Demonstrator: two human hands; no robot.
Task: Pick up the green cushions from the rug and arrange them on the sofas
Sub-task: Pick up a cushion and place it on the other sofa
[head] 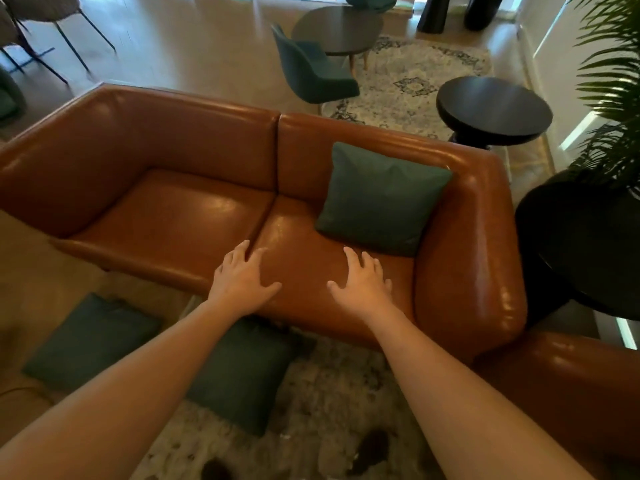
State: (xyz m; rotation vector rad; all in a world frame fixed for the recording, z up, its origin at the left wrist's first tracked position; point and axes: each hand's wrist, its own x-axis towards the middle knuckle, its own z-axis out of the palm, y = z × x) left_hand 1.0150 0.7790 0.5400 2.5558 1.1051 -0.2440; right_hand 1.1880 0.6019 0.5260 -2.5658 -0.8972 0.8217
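Both arms stretched forward, palms down; left hand (242,280) and right hand (363,280) splayed, fingers loose, holding nothing, over brown sofa (173,216) seat front; one green cushion (379,199) propped upright in sofa's right corner; two cushions (88,341) flat on rug (332,403), corners toward sofa.
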